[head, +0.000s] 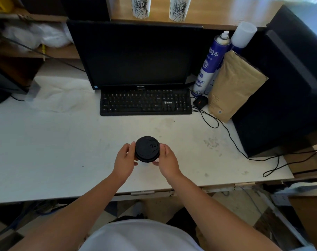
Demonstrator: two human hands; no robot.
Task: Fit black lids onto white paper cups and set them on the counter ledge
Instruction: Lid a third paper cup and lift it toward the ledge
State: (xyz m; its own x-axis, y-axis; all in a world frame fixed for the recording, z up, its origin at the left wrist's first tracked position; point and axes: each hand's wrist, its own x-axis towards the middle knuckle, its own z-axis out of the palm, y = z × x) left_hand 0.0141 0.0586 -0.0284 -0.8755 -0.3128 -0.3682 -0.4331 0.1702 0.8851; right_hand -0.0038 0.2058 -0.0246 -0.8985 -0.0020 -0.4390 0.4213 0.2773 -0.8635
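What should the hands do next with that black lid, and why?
Probably lift the lidded cup to the wooden ledge beside the two printed cups. Left hand and right hand grip the black lid, which looks seated.

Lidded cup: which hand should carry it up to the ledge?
Right, marginally. Both the left hand and right hand grip the lidded cup evenly. The two cups on the ledge leave open wood to their right, so probably the shorter reach.
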